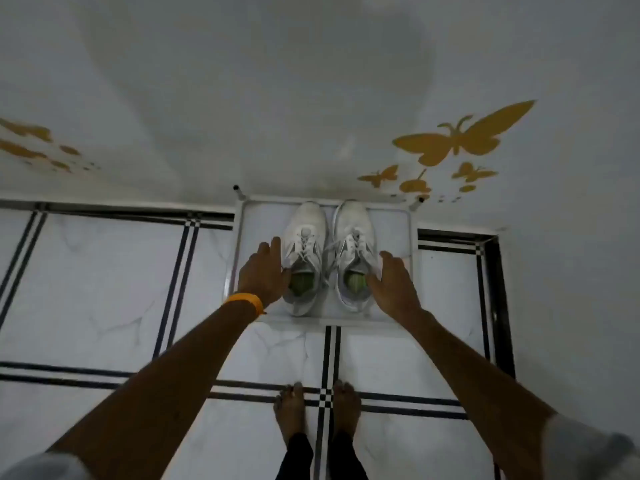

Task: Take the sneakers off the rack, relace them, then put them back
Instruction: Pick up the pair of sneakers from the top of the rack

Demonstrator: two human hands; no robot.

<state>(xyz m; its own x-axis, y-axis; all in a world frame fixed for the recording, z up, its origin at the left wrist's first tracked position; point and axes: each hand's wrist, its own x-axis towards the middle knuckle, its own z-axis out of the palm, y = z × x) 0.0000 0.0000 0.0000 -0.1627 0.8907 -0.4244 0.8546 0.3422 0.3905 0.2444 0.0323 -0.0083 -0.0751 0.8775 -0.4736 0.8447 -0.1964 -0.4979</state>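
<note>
Two white sneakers stand side by side on the top shelf of a low white rack [239,258], toes toward the wall. The left sneaker [304,233] and the right sneaker [353,226] both have laces in place and green insoles. My left hand [265,271], with an orange band at the wrist, rests against the outer side of the left sneaker, fingers spread. My right hand [393,278] touches the outer side of the right sneaker near its collar, fingers apart. Neither shoe is lifted.
The rack stands against a white wall [311,98] with yellow butterfly stickers [460,136]. The floor [104,289] is white marble tile with black line borders. My bare feet [315,410] stand just in front of the rack.
</note>
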